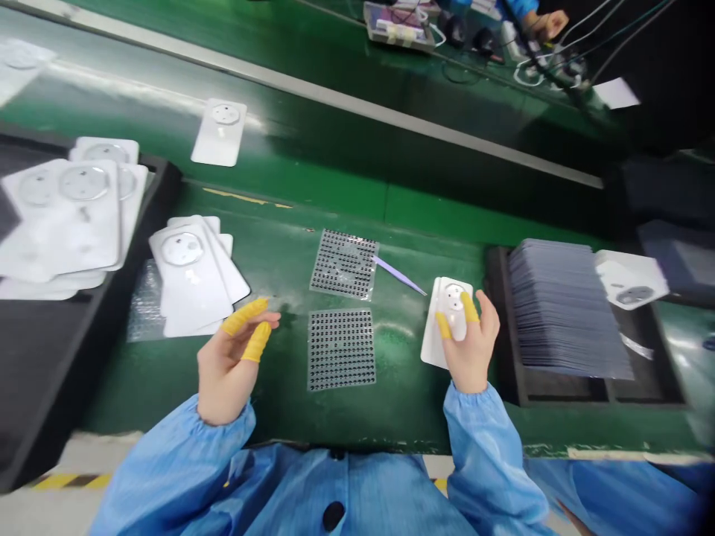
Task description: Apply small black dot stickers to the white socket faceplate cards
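My left hand (226, 372) hovers at the left of the green table, thumb and forefinger apart in yellow finger cots, holding nothing. Beside it lies a small pile of white phone back covers (193, 279), each with a round camera ring. My right hand (469, 350), also in yellow finger cots, has thumb and forefinger across a white phone back cover (455, 294), which overlaps another on the table. Between the hands are two clear sheets of small black dots, an upper sheet (343, 264) and a lower sheet (341, 350). Purple tweezers (399, 275) touch the upper sheet.
A black tray (161, 186) at left holds more white covers. Another black tray (519, 383) at right contains a row of thin grey sheets (564, 309) and a white cover (628, 279). One cover (220, 134) lies farther back. Across the bench, a person's hand (550, 26) shows near cables.
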The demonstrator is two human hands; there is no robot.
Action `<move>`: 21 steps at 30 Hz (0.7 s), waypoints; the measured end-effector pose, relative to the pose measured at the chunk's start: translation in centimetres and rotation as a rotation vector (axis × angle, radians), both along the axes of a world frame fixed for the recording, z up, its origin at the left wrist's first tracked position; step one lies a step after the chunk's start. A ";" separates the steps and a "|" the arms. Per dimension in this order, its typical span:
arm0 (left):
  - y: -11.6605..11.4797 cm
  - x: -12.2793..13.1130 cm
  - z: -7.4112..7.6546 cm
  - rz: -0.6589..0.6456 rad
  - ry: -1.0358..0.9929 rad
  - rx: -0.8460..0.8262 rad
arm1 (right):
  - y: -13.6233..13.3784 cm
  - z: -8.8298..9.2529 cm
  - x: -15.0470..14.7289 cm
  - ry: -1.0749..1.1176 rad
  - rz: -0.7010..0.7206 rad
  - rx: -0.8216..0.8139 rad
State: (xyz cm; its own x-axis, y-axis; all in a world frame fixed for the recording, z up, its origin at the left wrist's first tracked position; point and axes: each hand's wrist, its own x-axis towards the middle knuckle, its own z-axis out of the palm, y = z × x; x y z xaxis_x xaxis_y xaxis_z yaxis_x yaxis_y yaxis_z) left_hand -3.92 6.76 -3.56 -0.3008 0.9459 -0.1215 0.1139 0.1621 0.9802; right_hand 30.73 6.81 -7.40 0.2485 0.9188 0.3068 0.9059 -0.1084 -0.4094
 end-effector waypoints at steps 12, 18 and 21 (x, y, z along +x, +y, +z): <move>-2.7 1.4 -2.3 -0.311 0.244 -0.143 | -2.4 1.5 -8.4 0.020 0.549 -0.079; -2.5 2.6 -1.2 -0.215 0.284 -0.257 | -3.3 -0.5 -12.2 0.255 0.760 0.000; -2.2 3.1 -0.5 -0.200 0.199 -0.325 | -2.8 -0.2 -10.6 0.352 0.811 -0.009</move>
State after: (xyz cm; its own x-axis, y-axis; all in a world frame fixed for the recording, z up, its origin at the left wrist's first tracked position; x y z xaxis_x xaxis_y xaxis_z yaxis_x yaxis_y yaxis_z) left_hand -0.79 4.60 -4.04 -0.1631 0.9099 -0.3814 0.3559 0.4148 0.8374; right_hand 20.15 4.02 -7.55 -0.4020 0.8552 0.3271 0.5266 0.5082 -0.6815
